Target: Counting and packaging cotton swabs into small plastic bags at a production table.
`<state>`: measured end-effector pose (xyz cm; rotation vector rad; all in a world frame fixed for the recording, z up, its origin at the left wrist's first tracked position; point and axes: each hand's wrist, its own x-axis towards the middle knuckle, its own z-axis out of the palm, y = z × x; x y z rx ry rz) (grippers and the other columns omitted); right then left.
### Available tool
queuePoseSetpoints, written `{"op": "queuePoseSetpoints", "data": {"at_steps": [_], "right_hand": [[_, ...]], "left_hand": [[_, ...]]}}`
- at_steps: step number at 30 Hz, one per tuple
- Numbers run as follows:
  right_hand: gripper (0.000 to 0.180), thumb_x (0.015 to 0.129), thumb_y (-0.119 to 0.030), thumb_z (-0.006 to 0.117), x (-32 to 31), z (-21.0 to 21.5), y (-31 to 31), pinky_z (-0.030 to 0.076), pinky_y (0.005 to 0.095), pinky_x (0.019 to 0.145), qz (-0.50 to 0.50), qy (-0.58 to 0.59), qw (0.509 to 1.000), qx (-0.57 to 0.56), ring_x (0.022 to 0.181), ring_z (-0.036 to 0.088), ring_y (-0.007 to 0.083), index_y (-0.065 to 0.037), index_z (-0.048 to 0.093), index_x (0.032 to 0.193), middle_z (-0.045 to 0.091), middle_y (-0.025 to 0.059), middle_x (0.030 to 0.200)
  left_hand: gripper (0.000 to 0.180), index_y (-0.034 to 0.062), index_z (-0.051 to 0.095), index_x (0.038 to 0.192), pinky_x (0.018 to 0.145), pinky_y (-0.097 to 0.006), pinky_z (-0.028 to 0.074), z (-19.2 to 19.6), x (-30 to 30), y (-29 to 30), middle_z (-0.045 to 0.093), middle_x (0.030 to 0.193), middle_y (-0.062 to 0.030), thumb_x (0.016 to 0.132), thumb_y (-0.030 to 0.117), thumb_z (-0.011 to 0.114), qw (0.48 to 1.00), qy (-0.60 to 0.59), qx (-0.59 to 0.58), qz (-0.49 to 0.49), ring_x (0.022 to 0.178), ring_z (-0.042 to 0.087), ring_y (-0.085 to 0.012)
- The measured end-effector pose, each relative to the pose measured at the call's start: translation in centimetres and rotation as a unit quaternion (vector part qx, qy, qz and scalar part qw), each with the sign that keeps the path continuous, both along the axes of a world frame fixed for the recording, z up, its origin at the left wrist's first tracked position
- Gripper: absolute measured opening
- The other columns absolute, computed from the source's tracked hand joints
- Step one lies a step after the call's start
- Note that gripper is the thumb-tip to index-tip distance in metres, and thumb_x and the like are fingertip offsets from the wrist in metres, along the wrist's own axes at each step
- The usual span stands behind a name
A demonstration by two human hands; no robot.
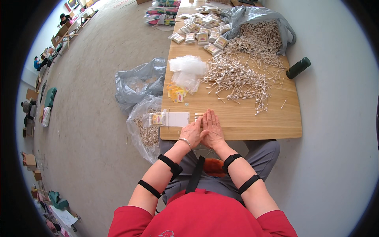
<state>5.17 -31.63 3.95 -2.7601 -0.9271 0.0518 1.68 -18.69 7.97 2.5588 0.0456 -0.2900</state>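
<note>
We see both hands pressed side by side at the near edge of the wooden table [244, 118]. The left hand [192, 134] and the right hand [213, 129] lie with fingers extended and nearly flat, closing between them a small bundle of cotton swabs [198, 116] whose tips stick out just beyond the fingertips; neither hand is fisted. A silver bangle [184, 142] sits on the left wrist, and black straps circle both forearms.

Just left of the hands lie a white flat packet [177, 119] and, touching it, a filled clear packet of swabs [156, 119]. Farther up the table we find small yellow label cards [176, 94] and a heap of empty clear plastic bags [187, 71]. A broad loose pile of cotton swabs [239, 77] spreads across the middle, spilling from an open grey plastic bag [252, 17] at the far right corner, still holding many swabs. Filled swab packets [203, 33] cluster at the far left end. A dark green bottle [298, 68] lies on the floor beside the table's right edge.

On the floor at the left, a clear bag of swabs [146, 130] leans against the table, with a crumpled grey bag [138, 83] behind it.
</note>
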Motion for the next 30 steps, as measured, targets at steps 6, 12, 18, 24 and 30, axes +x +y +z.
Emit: {"op": "queuePoseSetpoints", "data": {"at_steps": [6,12,18,24,30], "right_hand": [[0.08,0.082,-0.036,0.045,-0.1,-0.3,0.1,0.004,0.0436,0.115,-0.002,-0.005,1.0,-0.013,0.142,0.006,0.0344,0.007,0.016,0.142,0.009,0.0239,0.151],[0.079,0.083,-0.038,0.044,-0.1,-0.2,0.0,0.004,0.0436,0.115,-0.005,-0.003,1.0,-0.011,0.142,0.006,0.0344,0.007,0.017,0.142,0.009,0.0237,0.151],[0.091,0.077,-0.045,0.054,-0.1,0.5,0.1,0.007,0.0441,0.115,-0.003,0.026,0.999,0.02,0.142,0.007,0.0347,0.007,0.017,0.142,0.012,0.0248,0.15],[0.1,0.075,-0.057,0.055,0.0,0.1,0.0,0.004,0.0431,0.115,-0.005,0.005,1.0,-0.023,0.142,0.004,0.0336,0.006,0.016,0.142,0.008,0.024,0.151],[0.098,0.077,-0.053,0.056,-0.1,-0.3,0.0,0.007,0.0448,0.115,0.002,0.009,0.999,0.04,0.142,0.006,0.0347,0.006,0.015,0.142,0.01,0.025,0.15]], "left_hand": [[0.067,0.0027,0.035,0.133,0.086,-0.043,0.046,0.0,-0.2,0.2,0.059,0.11,-0.0212,0.086,0.046,0.055,1.0,-0.014,0.002,-0.01,0.101,0.058,-0.0369],[0.065,0.0009,0.036,0.133,0.09,-0.044,0.044,0.4,0.1,0.3,0.055,0.118,-0.0261,0.087,0.043,0.056,0.999,0.027,-0.042,-0.002,0.108,0.054,-0.04],[0.058,0.0034,0.039,0.128,0.083,-0.045,0.046,0.2,1.2,0.9,0.062,0.099,-0.0268,0.088,0.041,0.057,0.989,0.081,-0.111,0.06,0.097,0.057,-0.0442],[0.052,0.007,0.042,0.124,0.078,-0.046,0.047,-0.5,0.9,0.8,0.063,0.089,-0.0278,0.087,0.04,0.059,0.99,0.03,-0.116,0.073,0.093,0.058,-0.0451],[0.042,0.0058,0.048,0.115,0.069,-0.044,0.049,-1.6,1.5,1.7,0.064,0.079,-0.0241,0.085,0.032,0.063,0.989,0.035,-0.117,0.088,0.079,0.062,-0.0408]]}}
